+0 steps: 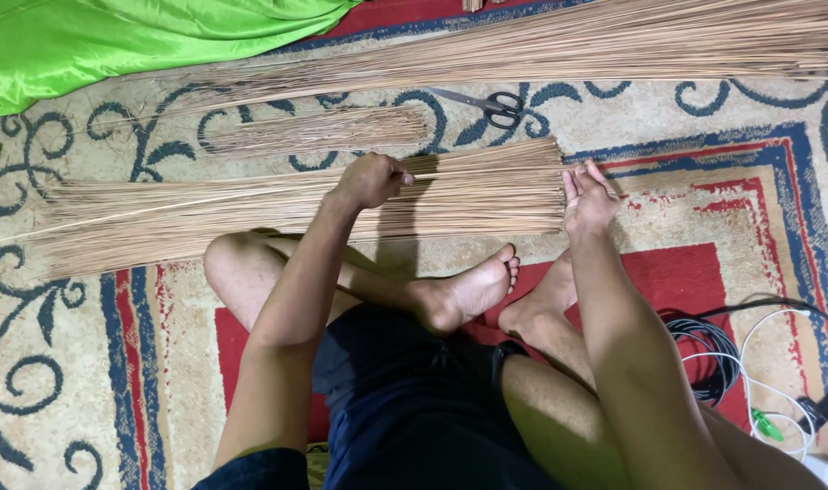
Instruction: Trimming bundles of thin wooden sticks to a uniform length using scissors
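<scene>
1. Tan, thin palm-rib sticks lay in a flat bundle [296, 210] across the patterned carpet [60, 381], right in front of my crossed legs, cut ends to my right and thin tips trailing off left.
2. My left hand [370, 180] was curled into a loose fist on top of that bundle near its middle, fingers closed down on the sticks; whether it pinched a few or only pressed on them, I could not tell.
3. My right hand [588, 200] stood open, palm flat, fingers together and straight, touching the bundle's squared-off cut ends.
4. So the two hands were well apart, one on top, one at the end face.
5. Beyond the bundle lay a shorter pile of sticks [319, 130], apart from the one I worked.
6. Further back, a long spread of sticks [559, 45] ran across the top of the view.
7. Black-handled scissors [488, 103] lay on the carpet between that long spread and my bundle.
8. Green shiny cloth [115, 41] sat bunched at upper left.
9. Black and white cables [731, 349] lay coiled by my right knee.
</scene>
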